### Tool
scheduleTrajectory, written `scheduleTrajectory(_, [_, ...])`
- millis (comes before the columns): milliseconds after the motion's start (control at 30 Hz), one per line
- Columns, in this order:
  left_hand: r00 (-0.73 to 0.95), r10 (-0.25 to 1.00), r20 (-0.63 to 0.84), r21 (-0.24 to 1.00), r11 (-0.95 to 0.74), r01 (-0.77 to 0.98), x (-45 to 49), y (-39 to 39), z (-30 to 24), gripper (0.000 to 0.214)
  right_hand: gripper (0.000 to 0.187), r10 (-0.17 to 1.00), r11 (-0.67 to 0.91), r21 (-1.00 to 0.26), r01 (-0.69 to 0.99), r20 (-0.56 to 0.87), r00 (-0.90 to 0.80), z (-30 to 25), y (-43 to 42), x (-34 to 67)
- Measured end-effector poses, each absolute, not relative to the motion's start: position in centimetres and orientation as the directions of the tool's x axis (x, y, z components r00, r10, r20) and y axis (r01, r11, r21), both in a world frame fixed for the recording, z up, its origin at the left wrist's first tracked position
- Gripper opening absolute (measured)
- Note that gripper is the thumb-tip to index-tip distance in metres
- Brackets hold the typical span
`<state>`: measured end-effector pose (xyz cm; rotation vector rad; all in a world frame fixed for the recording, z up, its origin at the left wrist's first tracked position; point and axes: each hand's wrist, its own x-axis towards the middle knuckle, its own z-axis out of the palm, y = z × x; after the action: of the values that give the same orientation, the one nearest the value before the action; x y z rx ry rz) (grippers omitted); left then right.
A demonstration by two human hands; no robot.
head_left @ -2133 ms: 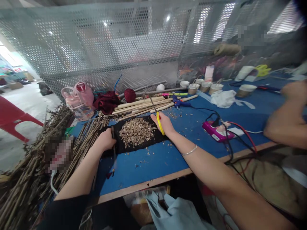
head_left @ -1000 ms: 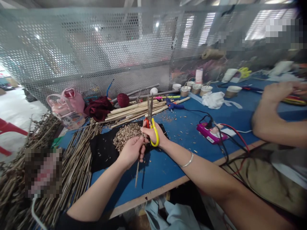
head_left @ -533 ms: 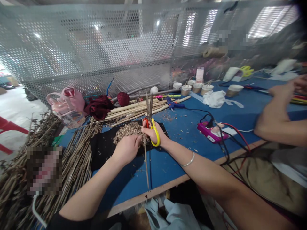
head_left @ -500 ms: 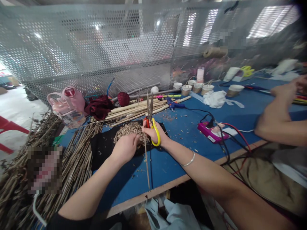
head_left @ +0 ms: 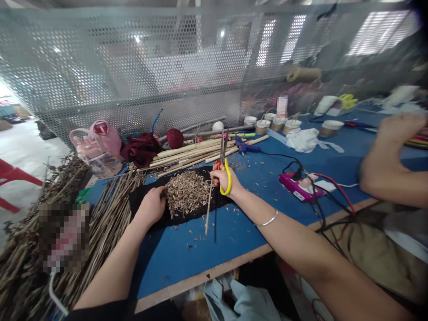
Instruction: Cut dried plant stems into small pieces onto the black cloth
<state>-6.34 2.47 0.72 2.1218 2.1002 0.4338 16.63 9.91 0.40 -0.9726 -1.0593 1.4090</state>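
Observation:
My right hand (head_left: pixel 223 180) is closed on yellow-handled scissors (head_left: pixel 227 177), blades pointing up and away. The same hand also pinches a thin stick (head_left: pixel 207 214), which hangs down to the blue table (head_left: pixel 187 254). My left hand (head_left: pixel 152 206) lies on a black cloth (head_left: pixel 140 203), fingers loosely spread with nothing in them. It is just left of a heap of short cut plant pieces (head_left: pixel 187 192) on that cloth.
A big bundle of dry twigs (head_left: pixel 100 218) fills the left. Pale sticks (head_left: pixel 190 150), a dark red cloth (head_left: pixel 140 149), a pink bottle (head_left: pixel 100 145), a blue glue gun (head_left: pixel 245 145) and cups (head_left: pixel 267 125) lie behind. A pink power strip (head_left: pixel 297 185) with cables and another person's arm (head_left: pixel 391 171) are on the right.
My left hand let go of the thin stick and moved left onto the black cloth. The stick now hangs from my right hand, which shifted slightly right with the scissors.

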Motion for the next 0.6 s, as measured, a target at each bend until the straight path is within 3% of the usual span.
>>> scheduleTrajectory(133, [-0.104, 0.970, 0.219, 0.382, 0.012, 0.924, -5.9, 2.0, 1.5, 0.036, 0.021, 0.995, -0.037, -0.966, -0.258, -0.013, -0.096, 0.5, 9.9, 16.6])
scheduleTrajectory(267, [-0.088, 0.996, -0.030, 0.404, 0.092, 0.910, -5.8, 1.0, 2.1, 0.043, 0.019, 0.997, -0.044, -0.966, -0.255, -0.025, -0.078, 0.6, 10.3, 17.2])
scheduleTrajectory(333, [-0.116, 0.990, -0.076, 0.375, 0.136, 0.917, -5.2, 0.8, 2.6, 0.049, 0.019, 0.997, -0.056, -0.966, -0.252, -0.043, -0.060, 0.5, 10.7, 17.6])
scheduleTrajectory(433, [-0.191, 0.978, 0.079, 0.268, 0.164, 0.949, -3.0, 1.5, 3.7, 0.049, 0.017, 0.997, -0.078, -0.968, -0.239, -0.073, -0.028, 0.2, 11.2, 18.1])
scheduleTrajectory(500, [-0.021, 0.975, 0.221, 0.199, -0.024, 0.980, -0.7, 2.7, 4.1, 0.038, 0.015, 0.996, -0.085, -0.971, -0.224, -0.087, -0.002, 0.0, 11.5, 18.3])
scheduleTrajectory(600, [0.414, 0.877, 0.246, 0.139, -0.454, 0.880, 2.7, 4.9, 3.6, 0.021, 0.014, 0.995, -0.086, -0.976, -0.198, -0.095, 0.034, -0.3, 11.8, 18.5])
